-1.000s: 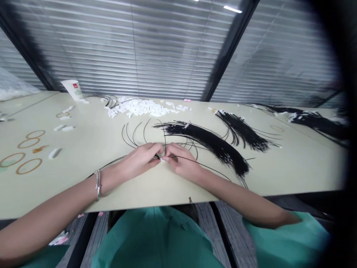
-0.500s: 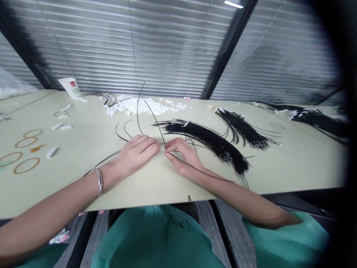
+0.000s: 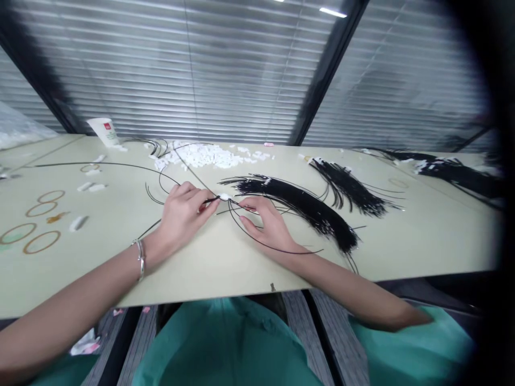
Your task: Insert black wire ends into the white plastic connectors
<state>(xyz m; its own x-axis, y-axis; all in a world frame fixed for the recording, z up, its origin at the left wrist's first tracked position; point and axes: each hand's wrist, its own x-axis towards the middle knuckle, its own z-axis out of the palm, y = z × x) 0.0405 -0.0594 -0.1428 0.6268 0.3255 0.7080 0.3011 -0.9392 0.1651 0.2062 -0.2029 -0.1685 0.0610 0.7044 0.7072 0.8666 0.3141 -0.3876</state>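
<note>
Left hand [image 3: 181, 213] pinches wires [image 3: 214, 200] at the white plug's [image 3: 225, 197] nine o'clock; right hand [image 3: 267, 225] gapes at four o'clock. A steady pinch is best!

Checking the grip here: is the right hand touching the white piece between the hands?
Apart. The head view shows a small gap between the right hand's fingertips and the white piece, crossed only by black wires.
</note>
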